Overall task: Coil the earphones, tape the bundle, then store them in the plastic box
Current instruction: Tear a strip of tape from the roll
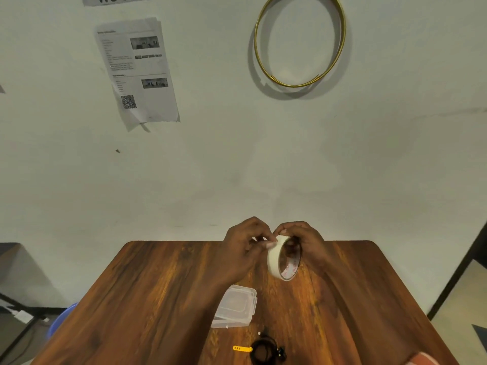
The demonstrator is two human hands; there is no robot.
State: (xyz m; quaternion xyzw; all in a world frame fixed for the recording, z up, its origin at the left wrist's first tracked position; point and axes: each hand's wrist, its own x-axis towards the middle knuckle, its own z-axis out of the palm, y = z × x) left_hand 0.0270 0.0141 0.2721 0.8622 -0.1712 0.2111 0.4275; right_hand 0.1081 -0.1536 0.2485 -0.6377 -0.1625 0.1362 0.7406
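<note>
A white roll of tape (274, 262) is held up above the far part of the wooden table (147, 299). My right hand (307, 238) grips the roll from the right, fingers through its core. My left hand (243, 242) pinches at the roll's top edge with thumb and fingertips. The black earphones (263, 351) lie coiled near the table's front edge, with a yellow strap (241, 348) sticking out to their left. A clear plastic box (235, 306) with its lid shut rests just beyond them, partly behind my left forearm.
The table stands against a pale wall with a taped paper sheet (137, 72) and a hanging brass ring (300, 40). A blue bin (62, 318) sits on the floor at the left. Something reddish (424, 359) shows at the bottom right corner.
</note>
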